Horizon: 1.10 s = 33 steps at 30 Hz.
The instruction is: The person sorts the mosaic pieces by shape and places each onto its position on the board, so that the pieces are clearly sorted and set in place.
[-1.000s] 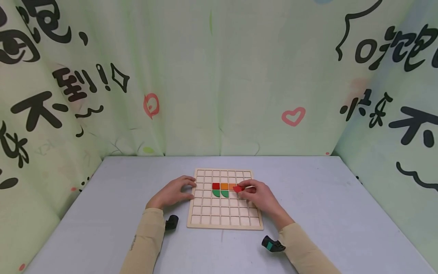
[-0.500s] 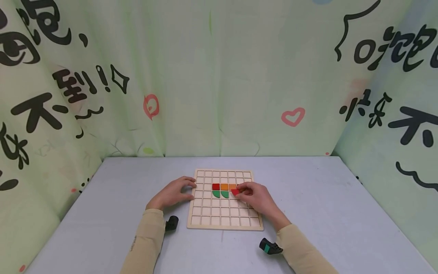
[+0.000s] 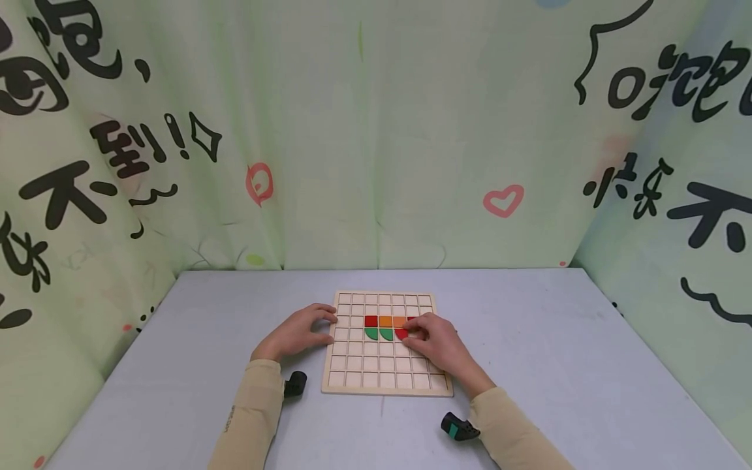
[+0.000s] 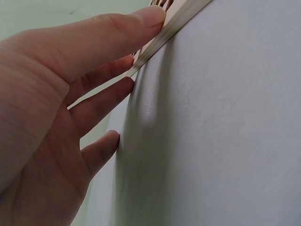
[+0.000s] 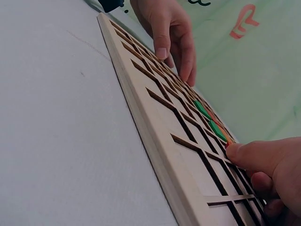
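Note:
A wooden grid board [image 3: 378, 380] lies on the table. My left hand [image 3: 301, 331] rests at its left edge, fingers loosely extended; in the left wrist view the thumb [image 4: 151, 16] touches the wooden rim. With thumb and fingertips, my right hand [image 3: 439, 339] pinches a red quarter-circle tile [image 3: 401, 333] at a cell right of two green quarter-circle tiles [image 3: 386, 334]. One row farther back sit a red square tile [image 3: 371, 321], two orange tiles [image 3: 385, 321] and another red tile, mostly hidden by the right fingers. The right thumb [image 5: 237, 153] covers most of the pinched tile in the right wrist view.
The board stands on a white-covered table [image 3: 194, 365]. Behind and at both sides hangs a pale green curtain [image 3: 435, 130] with black writing. Black wrist cameras [image 3: 295, 384] are worn at both sleeves.
My right hand has moved slightly left and toward me, bringing the red quarter-circle tile down into line with the green ones. The left hand stays at the board's edge.

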{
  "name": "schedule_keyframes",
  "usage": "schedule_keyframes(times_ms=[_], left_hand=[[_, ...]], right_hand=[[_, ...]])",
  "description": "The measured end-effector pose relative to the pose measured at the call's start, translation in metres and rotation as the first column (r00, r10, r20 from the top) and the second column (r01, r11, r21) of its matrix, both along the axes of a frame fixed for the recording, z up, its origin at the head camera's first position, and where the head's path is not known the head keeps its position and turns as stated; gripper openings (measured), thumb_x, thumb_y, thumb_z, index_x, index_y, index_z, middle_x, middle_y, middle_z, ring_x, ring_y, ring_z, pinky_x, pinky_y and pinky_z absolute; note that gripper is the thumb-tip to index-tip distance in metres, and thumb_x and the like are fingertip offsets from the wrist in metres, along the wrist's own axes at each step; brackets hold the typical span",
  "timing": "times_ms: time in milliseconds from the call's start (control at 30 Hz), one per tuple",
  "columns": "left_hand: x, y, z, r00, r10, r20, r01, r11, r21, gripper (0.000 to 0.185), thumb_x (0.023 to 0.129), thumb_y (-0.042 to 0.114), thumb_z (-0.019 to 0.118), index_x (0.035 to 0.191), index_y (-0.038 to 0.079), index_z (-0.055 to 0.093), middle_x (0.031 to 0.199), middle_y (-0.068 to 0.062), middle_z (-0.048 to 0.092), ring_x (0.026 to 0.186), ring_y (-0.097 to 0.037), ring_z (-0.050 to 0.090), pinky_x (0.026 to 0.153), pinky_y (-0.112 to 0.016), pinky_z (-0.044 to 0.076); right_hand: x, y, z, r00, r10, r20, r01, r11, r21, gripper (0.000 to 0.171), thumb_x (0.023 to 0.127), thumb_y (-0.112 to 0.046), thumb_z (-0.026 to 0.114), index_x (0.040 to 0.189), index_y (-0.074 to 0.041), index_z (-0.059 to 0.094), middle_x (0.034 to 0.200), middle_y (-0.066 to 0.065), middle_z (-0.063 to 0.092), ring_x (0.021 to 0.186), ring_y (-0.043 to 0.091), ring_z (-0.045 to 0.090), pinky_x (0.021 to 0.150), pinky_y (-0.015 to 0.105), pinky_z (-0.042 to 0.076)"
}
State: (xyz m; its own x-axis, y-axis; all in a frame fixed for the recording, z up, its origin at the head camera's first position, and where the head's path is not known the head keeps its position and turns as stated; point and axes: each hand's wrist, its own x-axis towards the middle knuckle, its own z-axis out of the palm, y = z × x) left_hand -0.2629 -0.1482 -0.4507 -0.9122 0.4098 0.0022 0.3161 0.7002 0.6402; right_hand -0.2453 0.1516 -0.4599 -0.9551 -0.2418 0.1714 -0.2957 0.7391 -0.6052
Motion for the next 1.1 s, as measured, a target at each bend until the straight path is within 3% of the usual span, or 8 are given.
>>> schedule_keyframes(times_ms=[767,1100], left_hand=[[0.0014,-0.001,0.0003,0.999,-0.018,-0.029,0.018,1.0,0.009,0.035,0.079,0.017,0.072,0.111,0.007,0.063,0.132,-0.002,0.05,0.127,-0.025,0.043,0.105,-0.041,0.038],[-0.0002,-0.0009,0.0002,1.0,-0.004,0.0,0.004,1.0,0.001,0.035,0.079,0.019,0.072,0.112,0.009,0.063,0.133,0.0,0.049,0.129,-0.022,0.041,0.107,-0.039,0.036]], right_hand=[[-0.0016,-0.0008,0.002,1.0,0.02,-0.013,-0.02,0.999,0.033,0.021,0.078,-0.023,0.072,0.096,-0.012,0.071,0.076,-0.005,0.052,0.064,0.009,0.043,0.056,0.02,0.036],[-0.0014,-0.0018,0.0025,1.0,0.02,-0.008,-0.02,1.0,0.015,0.021,0.079,-0.023,0.072,0.096,-0.012,0.07,0.077,-0.004,0.053,0.065,0.009,0.043,0.056,0.02,0.036]])
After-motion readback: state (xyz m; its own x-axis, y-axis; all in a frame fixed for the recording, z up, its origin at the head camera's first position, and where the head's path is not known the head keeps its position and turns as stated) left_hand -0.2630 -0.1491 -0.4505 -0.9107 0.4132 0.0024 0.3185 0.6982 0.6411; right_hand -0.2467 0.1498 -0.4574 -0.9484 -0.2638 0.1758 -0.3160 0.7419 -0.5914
